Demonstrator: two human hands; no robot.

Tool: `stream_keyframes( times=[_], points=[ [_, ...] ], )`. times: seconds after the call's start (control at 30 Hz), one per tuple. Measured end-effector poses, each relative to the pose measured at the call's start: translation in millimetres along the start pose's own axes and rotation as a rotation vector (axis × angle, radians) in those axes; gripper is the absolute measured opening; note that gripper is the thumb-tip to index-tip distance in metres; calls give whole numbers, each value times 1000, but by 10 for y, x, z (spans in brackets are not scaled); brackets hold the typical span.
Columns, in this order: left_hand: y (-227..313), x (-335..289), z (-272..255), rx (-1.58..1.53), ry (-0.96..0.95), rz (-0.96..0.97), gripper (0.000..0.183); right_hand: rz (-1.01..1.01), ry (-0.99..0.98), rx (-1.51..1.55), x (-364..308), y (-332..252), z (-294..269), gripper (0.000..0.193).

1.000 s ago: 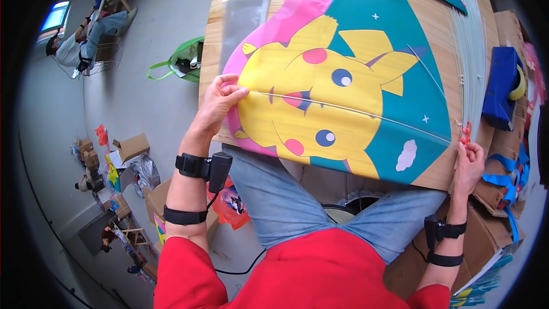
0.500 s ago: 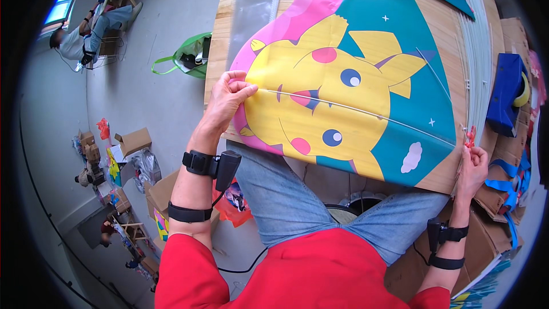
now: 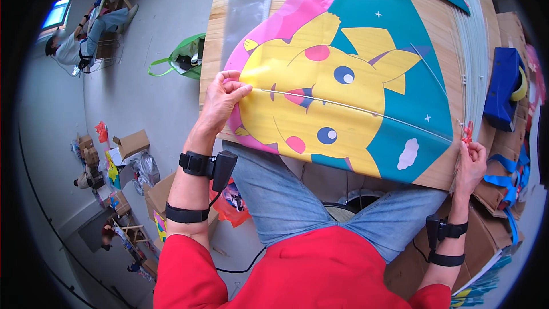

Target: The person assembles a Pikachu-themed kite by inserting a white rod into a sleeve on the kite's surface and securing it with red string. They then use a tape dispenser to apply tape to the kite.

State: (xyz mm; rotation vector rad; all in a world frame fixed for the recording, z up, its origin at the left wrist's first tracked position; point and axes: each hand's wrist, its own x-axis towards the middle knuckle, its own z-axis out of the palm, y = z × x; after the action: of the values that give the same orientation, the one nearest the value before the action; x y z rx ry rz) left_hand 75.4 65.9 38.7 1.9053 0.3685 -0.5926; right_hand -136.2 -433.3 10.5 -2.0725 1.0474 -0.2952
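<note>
A large kite-like printed sheet [image 3: 412,109] in teal, pink and yellow, showing a cartoon figure, lies on the wooden table before me. Across it runs a thin white rod [image 3: 343,103]. At the sheet's left edge, my left hand [image 3: 220,100] pinches the rod's left end between thumb and fingers. My right hand [image 3: 472,163] is closed at the table's right edge, where the rod's other end reaches its fingertips; the exact grip is partly hidden. Small red pieces [image 3: 468,131] sit just above those fingertips. A second short rod [image 3: 429,68] lies along the sheet's right side.
A bundle of white rods [image 3: 472,51] lies along the table's right side, beside a blue tape dispenser [image 3: 503,88]. Clear plastic sleeves [image 3: 249,14] rest at the left. A green bag [image 3: 186,57] and cardboard boxes [image 3: 131,143] stand on the floor. Another person [image 3: 94,28] sits far left.
The view has shifted slightly, so everything sits a little further left and up. Both hands keep their places at the rod's two ends.
</note>
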Motion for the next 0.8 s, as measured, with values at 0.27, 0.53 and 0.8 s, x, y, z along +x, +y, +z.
stream_keyframes(
  times=[0.27,0.53,0.8],
  points=[
    [23,-3,44,8,6,34,45,0,23,33,-44,-79,-14,15],
    [-237,103,-182,127,-5,69,41,-68,39,174,-46,-123,159,17],
    [-142,107,-117,90,-41,32,37,-36,92,137,-82,-170,130,18]
  ],
)
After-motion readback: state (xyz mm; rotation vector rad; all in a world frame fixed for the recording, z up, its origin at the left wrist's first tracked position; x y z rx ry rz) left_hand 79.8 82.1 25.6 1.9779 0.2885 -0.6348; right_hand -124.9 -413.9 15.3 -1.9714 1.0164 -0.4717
